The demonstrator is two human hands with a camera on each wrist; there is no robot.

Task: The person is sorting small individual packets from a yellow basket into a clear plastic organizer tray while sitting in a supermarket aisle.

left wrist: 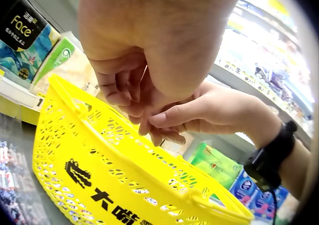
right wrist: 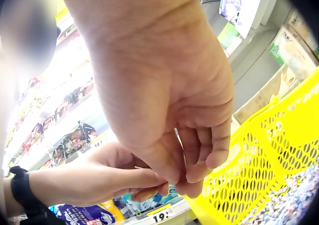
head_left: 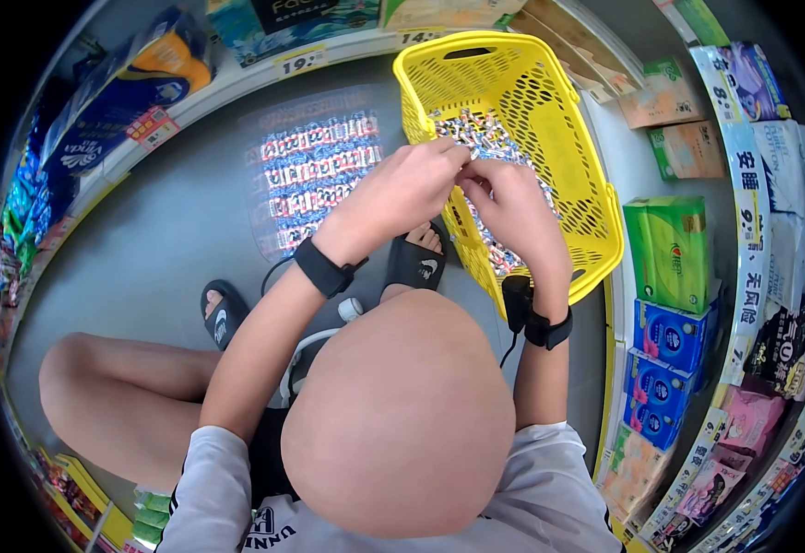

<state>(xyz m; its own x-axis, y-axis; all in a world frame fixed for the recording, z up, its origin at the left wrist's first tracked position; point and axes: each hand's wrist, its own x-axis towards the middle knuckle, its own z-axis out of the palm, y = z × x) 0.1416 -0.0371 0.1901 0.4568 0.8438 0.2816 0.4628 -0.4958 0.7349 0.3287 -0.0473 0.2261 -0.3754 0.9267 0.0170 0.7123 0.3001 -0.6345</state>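
My left hand point(head_left: 402, 184) and right hand point(head_left: 518, 212) meet fingertip to fingertip over the near left rim of a yellow plastic shopping basket point(head_left: 596, 175). A small whitish piece point(head_left: 470, 154) shows at the fingertips, pinched between the hands and mostly hidden; its kind cannot be told. In the left wrist view, the right thumb point(left wrist: 158, 119) lies against the bent left fingers. Many small wrapped pieces point(head_left: 504, 138) in white, blue and red cover the basket's floor. Left of the basket, a clear plastic sheet point(head_left: 260, 198) with rows of similar wrapped pieces point(head_left: 319, 175) lies on the floor.
Shelves with tissue packs point(head_left: 665, 253) stand close on the right. More tissue packs point(head_left: 121, 92) line the far left shelf. Bent legs and sandals point(head_left: 227, 313) are just below the sheet. A dark strap point(head_left: 319, 267) circles the left wrist.
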